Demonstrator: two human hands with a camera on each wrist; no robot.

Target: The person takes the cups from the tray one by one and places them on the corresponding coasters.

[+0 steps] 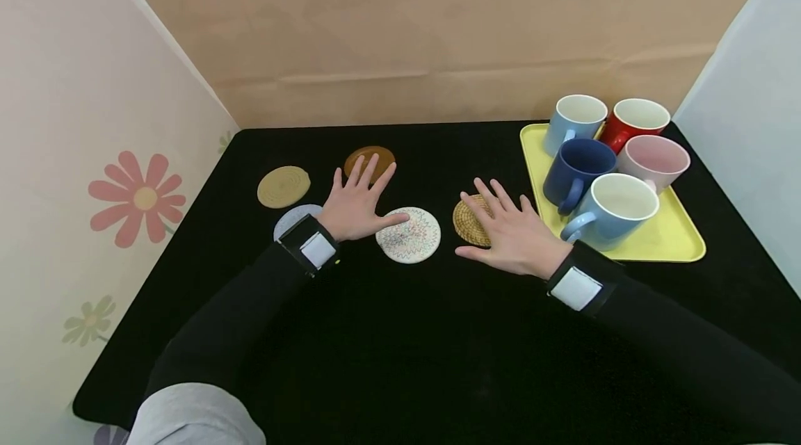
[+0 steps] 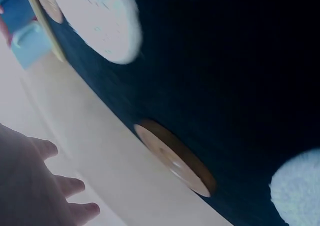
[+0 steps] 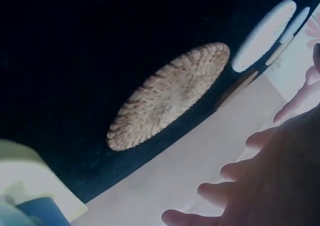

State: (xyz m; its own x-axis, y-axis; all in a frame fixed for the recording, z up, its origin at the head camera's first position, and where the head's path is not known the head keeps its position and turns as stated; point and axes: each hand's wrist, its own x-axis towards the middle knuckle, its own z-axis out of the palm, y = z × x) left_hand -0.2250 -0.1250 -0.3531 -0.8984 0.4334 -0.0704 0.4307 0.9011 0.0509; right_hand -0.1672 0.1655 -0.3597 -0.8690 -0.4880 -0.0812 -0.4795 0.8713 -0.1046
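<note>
Fingers [image 1: 373,165] of left hand [image 1: 354,212] and right hand [image 1: 516,243] are spread apart; round woven coaster [image 3: 170,98] lies near the right ones, glossy brown disc [image 2: 172,157] near the left, patterned white disc [image 1: 409,242] between.

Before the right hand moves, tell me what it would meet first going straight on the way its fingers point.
Probably the creased brown paper backdrop, beyond the black tabletop; the right hand seems raised above the round tan woven coaster, though its height is unclear.
</note>
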